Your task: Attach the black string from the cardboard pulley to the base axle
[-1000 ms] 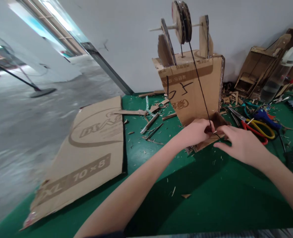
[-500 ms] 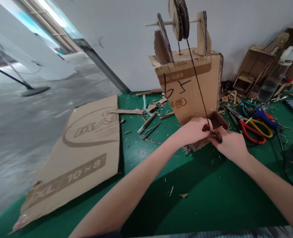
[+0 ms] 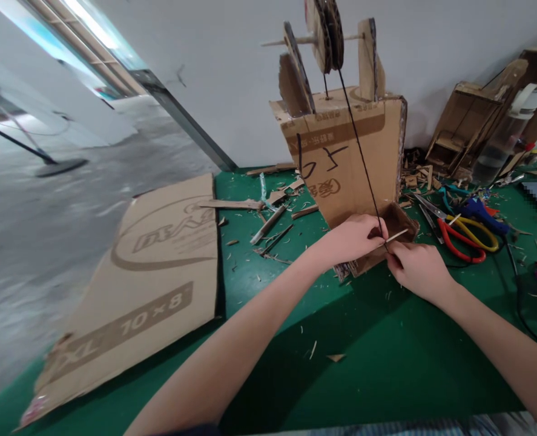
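Note:
A cardboard box model (image 3: 359,163) stands upright on the table, with a cardboard pulley wheel (image 3: 325,36) on a wooden rod above it. From the wheel a black string (image 3: 358,133) runs taut down to my hands. My left hand (image 3: 354,237) pinches a thin wooden stick (image 3: 397,236), which pokes out to the right over a small open cardboard tray (image 3: 399,219) at the model's foot. Just below the stick, my right hand (image 3: 418,267) is closed, fingertips pressed together on the string's lower end. The exact wrap of string around the stick is hidden by my fingers.
Right of the model lie scissors (image 3: 463,239) with red and yellow handles, a blue tool (image 3: 484,215) and a clear bottle (image 3: 507,142). A large flat cardboard sheet (image 3: 159,248) overhangs the table's left side. Cardboard scraps (image 3: 268,227) litter the green table (image 3: 386,357).
The wooden stick now shows more clearly, slanting up to the right between my hands. My right hand has shifted slightly down, its fingertips now under the stick.

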`<state>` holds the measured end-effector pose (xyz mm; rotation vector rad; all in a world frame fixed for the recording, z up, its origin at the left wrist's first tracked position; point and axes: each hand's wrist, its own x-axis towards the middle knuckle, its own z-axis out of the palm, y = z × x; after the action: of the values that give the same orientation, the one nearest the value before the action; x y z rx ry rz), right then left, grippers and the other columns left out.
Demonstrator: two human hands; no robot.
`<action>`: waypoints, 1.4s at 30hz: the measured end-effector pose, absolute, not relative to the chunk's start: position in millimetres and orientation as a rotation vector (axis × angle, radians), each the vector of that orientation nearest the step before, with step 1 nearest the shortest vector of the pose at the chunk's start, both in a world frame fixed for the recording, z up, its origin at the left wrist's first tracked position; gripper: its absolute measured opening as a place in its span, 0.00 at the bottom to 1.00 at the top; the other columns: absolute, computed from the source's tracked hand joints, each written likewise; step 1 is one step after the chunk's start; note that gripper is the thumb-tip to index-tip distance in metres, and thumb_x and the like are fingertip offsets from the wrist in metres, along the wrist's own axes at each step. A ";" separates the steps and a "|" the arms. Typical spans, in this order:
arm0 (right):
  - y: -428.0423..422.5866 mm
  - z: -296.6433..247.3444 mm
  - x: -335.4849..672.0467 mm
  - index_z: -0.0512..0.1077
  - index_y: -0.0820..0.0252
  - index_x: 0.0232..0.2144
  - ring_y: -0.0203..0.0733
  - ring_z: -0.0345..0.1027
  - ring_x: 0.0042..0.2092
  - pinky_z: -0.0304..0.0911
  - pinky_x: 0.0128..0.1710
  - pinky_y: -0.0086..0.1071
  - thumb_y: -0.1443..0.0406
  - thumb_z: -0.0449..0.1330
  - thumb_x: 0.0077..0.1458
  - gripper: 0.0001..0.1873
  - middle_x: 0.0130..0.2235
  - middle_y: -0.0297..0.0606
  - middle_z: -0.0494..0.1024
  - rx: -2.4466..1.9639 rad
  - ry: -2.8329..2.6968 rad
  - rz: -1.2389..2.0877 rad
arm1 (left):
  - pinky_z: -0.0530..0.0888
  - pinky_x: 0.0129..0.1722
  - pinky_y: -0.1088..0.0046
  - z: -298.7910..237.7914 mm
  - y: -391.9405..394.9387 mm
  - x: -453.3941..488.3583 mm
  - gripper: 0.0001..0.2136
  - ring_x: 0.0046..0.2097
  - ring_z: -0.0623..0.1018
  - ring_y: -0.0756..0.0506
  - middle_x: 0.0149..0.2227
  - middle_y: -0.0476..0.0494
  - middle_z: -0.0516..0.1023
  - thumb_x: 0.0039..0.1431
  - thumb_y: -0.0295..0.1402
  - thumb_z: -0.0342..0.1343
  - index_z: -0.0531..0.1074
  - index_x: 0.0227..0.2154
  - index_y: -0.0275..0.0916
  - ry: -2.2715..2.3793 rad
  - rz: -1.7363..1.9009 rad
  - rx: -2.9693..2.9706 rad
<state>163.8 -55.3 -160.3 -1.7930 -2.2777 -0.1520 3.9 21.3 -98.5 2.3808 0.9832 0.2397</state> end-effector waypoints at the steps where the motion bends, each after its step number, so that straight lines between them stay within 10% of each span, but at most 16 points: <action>1: -56.1 -159.5 163.5 0.72 0.58 0.35 0.41 0.72 0.30 0.45 0.26 0.33 0.63 0.49 0.60 0.12 0.32 0.38 0.80 -1.801 -2.280 -0.126 | 0.69 0.39 0.72 -98.6 21.3 3.7 0.08 0.36 0.75 0.47 0.34 0.48 0.78 0.57 0.31 0.50 0.74 0.33 0.40 0.985 0.240 2.383; 42: -55.8 -165.2 166.2 0.69 0.55 0.36 0.41 0.73 0.33 0.45 0.26 0.31 0.62 0.52 0.59 0.07 0.34 0.34 0.79 -1.914 -2.204 0.107 | 0.72 0.35 0.63 -110.7 8.4 14.4 0.08 0.39 0.77 0.37 0.36 0.34 0.76 0.56 0.32 0.47 0.69 0.35 0.37 1.198 -0.079 2.677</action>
<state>166.2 -55.8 -165.2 -1.9140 -2.2041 0.1073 14.4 8.4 -110.7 2.6773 1.1980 -0.0791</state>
